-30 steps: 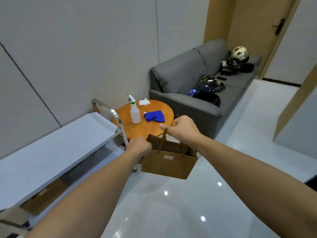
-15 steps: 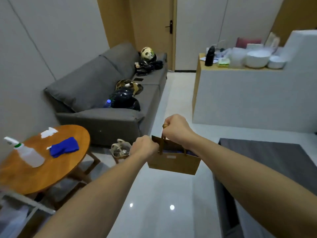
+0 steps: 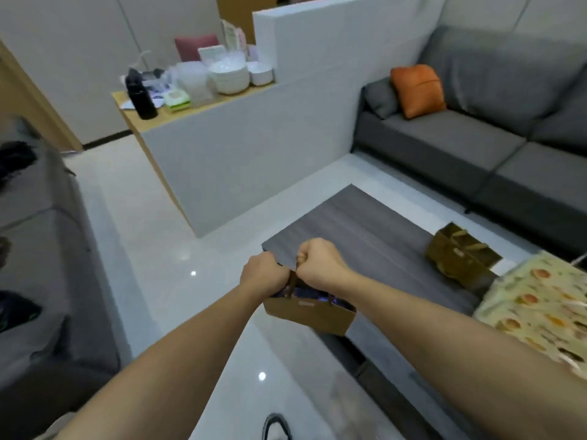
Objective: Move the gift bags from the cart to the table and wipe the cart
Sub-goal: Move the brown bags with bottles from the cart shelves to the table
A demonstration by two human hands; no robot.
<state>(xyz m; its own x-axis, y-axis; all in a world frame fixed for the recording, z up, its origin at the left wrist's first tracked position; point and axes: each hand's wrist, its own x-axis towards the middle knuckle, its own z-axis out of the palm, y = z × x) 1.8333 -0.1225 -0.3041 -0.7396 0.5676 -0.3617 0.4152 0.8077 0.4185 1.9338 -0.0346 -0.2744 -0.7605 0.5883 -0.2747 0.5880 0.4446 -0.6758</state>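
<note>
Two bare forearms reach forward from the bottom edge, and both hands meet over a small brown paper gift bag [image 3: 313, 315]. The left hand [image 3: 263, 274] has its fingers curled round the bag's near-left top edge or handle; which of the two is hidden behind the knuckles. The right hand [image 3: 320, 261] is a closed fist gripping the dark handles just above the bag's mouth. The bag hangs below and between the two hands, held in the air over the near corner of the dark grey table [image 3: 365, 246], its lower part in front of the table's edge and the glossy white floor [image 3: 152, 249]. Something blue shows inside its open top, too blurred to identify. A pale rectangular label sits on the bag's front face; no writing on it can be read.

Further right on the table stands an olive-gold gift bag [image 3: 457, 254] with a similar small label, also illegible. Beside it, a floral-patterned bag [image 3: 540, 309] with orange blossoms is cut off by the right edge. Beyond the table, a grey sofa [image 3: 476, 147] carries an orange cushion [image 3: 417, 90]. At the far left, a white counter [image 3: 241, 147] holds stacked white bowls [image 3: 230, 76] and a black bottle [image 3: 141, 96].
</note>
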